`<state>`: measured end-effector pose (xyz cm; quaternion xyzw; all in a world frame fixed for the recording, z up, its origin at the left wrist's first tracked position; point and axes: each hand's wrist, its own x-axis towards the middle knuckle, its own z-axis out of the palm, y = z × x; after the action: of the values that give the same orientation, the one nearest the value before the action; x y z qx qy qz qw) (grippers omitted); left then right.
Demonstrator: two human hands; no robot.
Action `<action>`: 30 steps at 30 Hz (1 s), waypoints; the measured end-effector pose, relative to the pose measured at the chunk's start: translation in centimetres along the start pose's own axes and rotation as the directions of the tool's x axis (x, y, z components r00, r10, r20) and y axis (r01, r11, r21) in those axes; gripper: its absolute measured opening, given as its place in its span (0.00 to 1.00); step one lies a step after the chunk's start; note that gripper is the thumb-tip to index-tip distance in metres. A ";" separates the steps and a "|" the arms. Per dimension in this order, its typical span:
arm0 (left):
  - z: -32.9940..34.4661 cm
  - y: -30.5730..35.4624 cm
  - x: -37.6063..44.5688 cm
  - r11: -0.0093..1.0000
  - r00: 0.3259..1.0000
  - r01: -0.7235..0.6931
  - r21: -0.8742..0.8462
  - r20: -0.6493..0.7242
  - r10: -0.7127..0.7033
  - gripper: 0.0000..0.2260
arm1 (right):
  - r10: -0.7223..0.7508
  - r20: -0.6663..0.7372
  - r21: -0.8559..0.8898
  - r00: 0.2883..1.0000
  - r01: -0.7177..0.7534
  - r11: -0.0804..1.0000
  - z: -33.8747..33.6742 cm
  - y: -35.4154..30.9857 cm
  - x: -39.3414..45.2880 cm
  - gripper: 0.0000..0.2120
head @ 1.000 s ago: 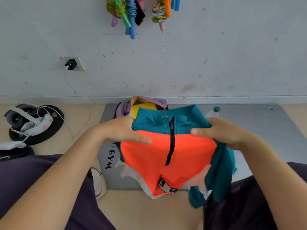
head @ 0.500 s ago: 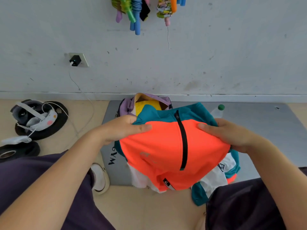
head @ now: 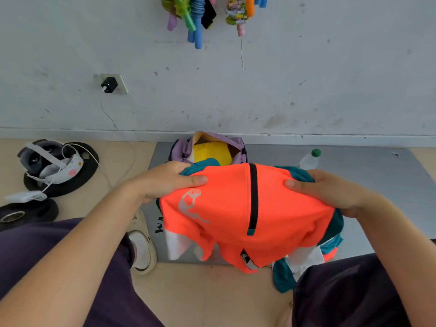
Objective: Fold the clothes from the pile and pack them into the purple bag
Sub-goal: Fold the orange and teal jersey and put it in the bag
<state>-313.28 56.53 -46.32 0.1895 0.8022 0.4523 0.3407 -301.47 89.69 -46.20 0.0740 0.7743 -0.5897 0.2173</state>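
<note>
Head view: folded orange top (head: 245,208) held mid-frame, just below the open purple bag (head: 181,149), likely so it can drop in flat. Left hand (head: 165,180) and right hand (head: 330,192) each clamp an edge, thumb above, keeping folds together. Yellow cloth (head: 212,153) already inside. Bottle (head: 309,159) right of bag.

An orange jacket (head: 245,208) with teal trim, white panels and a black zip down its front is bunched at centre frame, its silver figure logo facing up. At 12 o'clock from it stands the purple bag (head: 181,149), open, with something yellow (head: 212,152) inside.
</note>
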 end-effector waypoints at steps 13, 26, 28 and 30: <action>-0.7 -1.1 -0.3 0.998 0.999 -0.050 -0.036 -0.024 0.049 0.11 | -0.066 -0.017 -0.019 0.998 0.065 0.998 -0.6 0.7 0.3 0.09; -3.9 0.8 -0.1 0.993 0.990 0.037 0.113 -0.138 -0.021 0.18 | 0.040 -0.022 0.008 0.999 -0.040 0.999 -3.2 -1.3 1.8 0.18; -4.7 2.0 1.1 0.999 0.949 -0.025 -0.024 -0.316 0.016 0.19 | -0.055 -0.203 0.068 0.978 0.070 0.995 -3.4 -3.1 3.4 0.21; -5.8 3.5 2.2 0.988 0.892 -0.119 -0.102 -0.449 0.061 0.18 | -0.151 -0.317 0.067 0.936 0.181 0.981 -3.8 -5.4 4.4 0.23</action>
<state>-319.02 56.28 -42.05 0.0960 0.8187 0.5489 0.1387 -308.33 91.08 -42.46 0.1101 0.7733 -0.6232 0.0387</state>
